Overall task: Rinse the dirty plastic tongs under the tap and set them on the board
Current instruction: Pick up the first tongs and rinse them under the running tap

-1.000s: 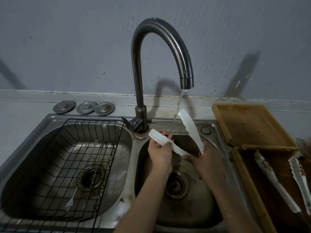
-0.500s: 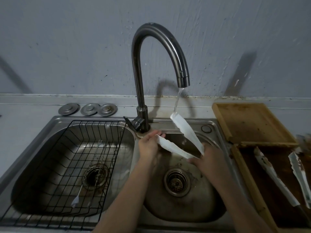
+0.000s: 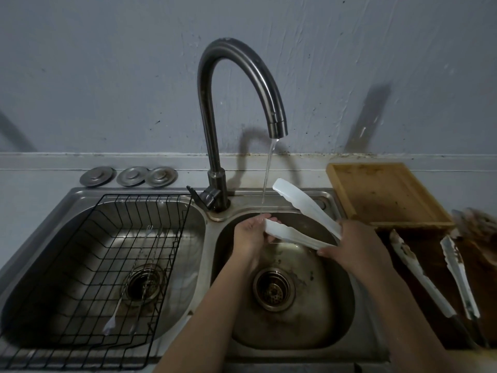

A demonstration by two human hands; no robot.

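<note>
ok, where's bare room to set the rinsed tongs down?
The light board behind the dark tray is bare apart from specks. The dark tray is crowded with dirty tongs. The left basin is filled by a wire rack. Both hands hold the tongs.

tongs (image 3: 304, 224) swung right, upper arm moved out of the water stream (image 3: 267, 179). stream then landed on the left hand (image 3: 251, 232), which slid to the lower arm's tip.
</note>
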